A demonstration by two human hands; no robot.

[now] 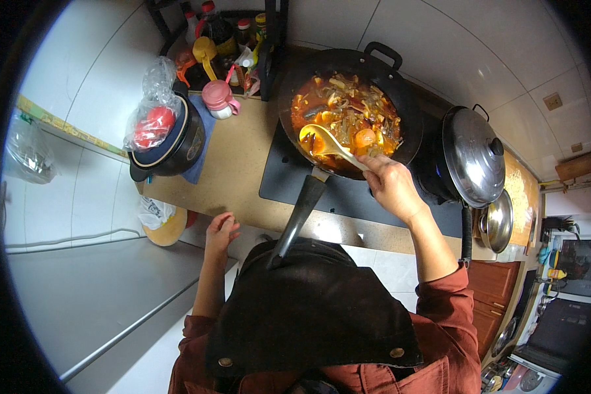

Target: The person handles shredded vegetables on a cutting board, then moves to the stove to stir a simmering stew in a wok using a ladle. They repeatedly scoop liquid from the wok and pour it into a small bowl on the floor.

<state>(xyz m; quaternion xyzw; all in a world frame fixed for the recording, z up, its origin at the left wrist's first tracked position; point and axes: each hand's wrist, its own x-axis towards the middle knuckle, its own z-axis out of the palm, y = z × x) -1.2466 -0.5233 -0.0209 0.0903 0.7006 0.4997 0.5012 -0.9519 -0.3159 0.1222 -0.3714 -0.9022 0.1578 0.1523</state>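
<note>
My right hand (pixel 391 184) grips the handle of a pale ladle (pixel 320 140). Its bowl dips into a black wok (pixel 411 111) and holds reddish broth with dark bits. Around the ladle lies a stew (pixel 347 106) in red, oily broth, with mushroom-like strips and a round orange-brown piece. The wok's long dark handle (pixel 300 212) points towards my body. My left hand (pixel 221 231) hangs by the counter's front edge, fingers loosely curled and partly apart, with nothing visible in it.
A second pan with a domed metal lid (pixel 475 157) stands right of the wok, near a steel bowl (pixel 500 221). On the left are a dark lidded pot (pixel 182 143) topped by bagged red items, a pink-lidded jar (pixel 220 98), and a rack of bottles (pixel 221 34).
</note>
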